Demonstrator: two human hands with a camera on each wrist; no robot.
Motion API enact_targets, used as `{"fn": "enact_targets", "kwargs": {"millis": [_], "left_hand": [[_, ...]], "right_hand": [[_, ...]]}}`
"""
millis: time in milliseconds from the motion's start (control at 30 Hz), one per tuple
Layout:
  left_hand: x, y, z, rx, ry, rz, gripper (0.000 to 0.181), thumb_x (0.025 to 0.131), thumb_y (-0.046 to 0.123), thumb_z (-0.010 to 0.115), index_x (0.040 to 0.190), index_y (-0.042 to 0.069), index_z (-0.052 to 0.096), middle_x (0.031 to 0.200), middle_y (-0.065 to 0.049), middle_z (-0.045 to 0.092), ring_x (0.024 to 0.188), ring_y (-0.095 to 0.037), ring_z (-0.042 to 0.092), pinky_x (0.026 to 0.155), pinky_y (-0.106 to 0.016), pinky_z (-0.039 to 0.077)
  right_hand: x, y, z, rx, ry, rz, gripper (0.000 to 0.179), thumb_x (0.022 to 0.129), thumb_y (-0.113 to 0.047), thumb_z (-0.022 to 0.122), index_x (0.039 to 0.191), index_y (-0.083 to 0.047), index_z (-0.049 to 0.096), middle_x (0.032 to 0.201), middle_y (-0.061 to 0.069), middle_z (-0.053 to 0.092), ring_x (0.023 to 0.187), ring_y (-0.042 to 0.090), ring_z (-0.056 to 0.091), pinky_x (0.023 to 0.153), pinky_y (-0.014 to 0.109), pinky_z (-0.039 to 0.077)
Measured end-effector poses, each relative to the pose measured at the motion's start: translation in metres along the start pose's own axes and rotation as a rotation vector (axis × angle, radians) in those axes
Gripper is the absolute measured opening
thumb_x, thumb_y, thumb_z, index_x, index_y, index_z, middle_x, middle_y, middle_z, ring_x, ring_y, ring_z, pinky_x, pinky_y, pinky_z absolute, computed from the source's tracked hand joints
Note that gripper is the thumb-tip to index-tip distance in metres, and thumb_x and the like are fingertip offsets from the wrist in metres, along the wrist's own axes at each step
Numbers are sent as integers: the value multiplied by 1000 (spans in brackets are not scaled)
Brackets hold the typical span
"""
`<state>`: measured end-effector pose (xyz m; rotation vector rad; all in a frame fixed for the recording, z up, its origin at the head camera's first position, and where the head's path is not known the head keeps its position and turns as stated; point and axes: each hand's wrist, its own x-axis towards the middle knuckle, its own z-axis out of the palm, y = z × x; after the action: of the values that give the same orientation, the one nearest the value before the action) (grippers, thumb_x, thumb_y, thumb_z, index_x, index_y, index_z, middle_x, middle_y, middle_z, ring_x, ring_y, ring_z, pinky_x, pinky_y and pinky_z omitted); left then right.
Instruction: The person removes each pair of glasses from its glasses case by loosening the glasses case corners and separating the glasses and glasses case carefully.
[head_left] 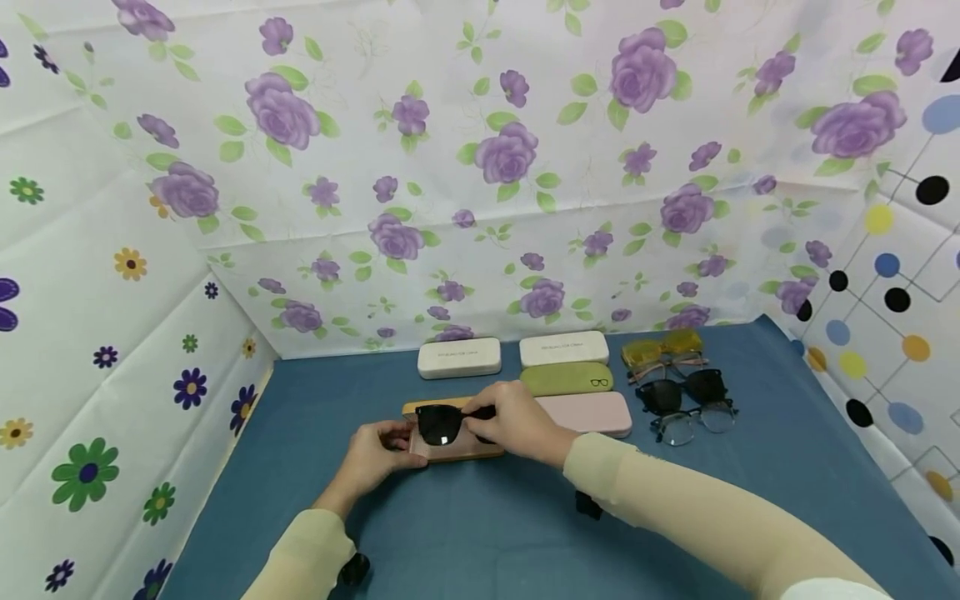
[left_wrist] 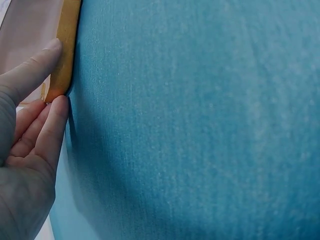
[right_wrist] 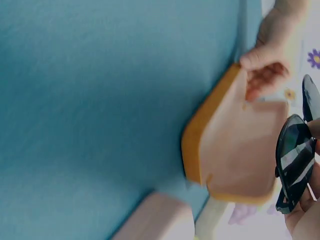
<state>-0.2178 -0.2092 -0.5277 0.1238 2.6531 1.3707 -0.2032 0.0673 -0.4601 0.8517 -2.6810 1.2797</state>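
Observation:
A pair of black sunglasses (head_left: 439,425) is pinched by my right hand (head_left: 517,421) near the middle of the frame. The sunglasses are held above an open orange glasses case (head_left: 457,452) with a pale pink lining. In the right wrist view the sunglasses (right_wrist: 292,160) are apart from the case (right_wrist: 197,137), whose lid is raised. My left hand (head_left: 372,458) grips the left end of the case. In the left wrist view its thumb lies on the case's rim (left_wrist: 66,45), with fingertips against the corner. My right hand partly hides one lens.
Behind the case lies a white case (head_left: 459,358). To the right are another white case (head_left: 564,348), a green case (head_left: 566,379) and a pink case (head_left: 592,414). Farther right, several glasses lie in a column, including yellow ones (head_left: 662,347) and dark sunglasses (head_left: 681,392), on the blue cloth (head_left: 465,533).

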Motion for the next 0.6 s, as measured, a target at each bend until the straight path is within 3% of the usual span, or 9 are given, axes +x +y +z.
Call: {"fn": "enact_targets", "kwargs": {"millis": [200, 400, 600], "left_hand": [[-1, 2, -2, 1, -16, 11, 62, 56, 29, 90, 113, 17, 66, 98, 2, 69, 83, -13, 65, 69, -27, 54], [-1, 2, -2, -8, -18, 4, 61, 56, 29, 90, 112, 18, 67, 96, 2, 70, 83, -13, 65, 69, -27, 55], [-1, 4, -1, -8, -15, -8, 60, 55, 29, 90, 110, 19, 67, 93, 1, 69, 81, -13, 65, 68, -28, 55]], "right_hand": [[-1, 5, -27, 73, -24, 98, 16, 87, -24, 66, 101, -25, 73, 98, -11, 70, 71, 0, 63, 57, 22, 52], [0, 11, -50, 86, -5, 65, 13, 86, -24, 68, 98, -23, 74, 89, -11, 71, 57, 5, 60, 50, 24, 50], [-6, 20, -75, 73, 28, 40, 12, 84, -20, 71, 95, -21, 75, 89, -7, 72, 71, 3, 64, 59, 23, 54]]}}
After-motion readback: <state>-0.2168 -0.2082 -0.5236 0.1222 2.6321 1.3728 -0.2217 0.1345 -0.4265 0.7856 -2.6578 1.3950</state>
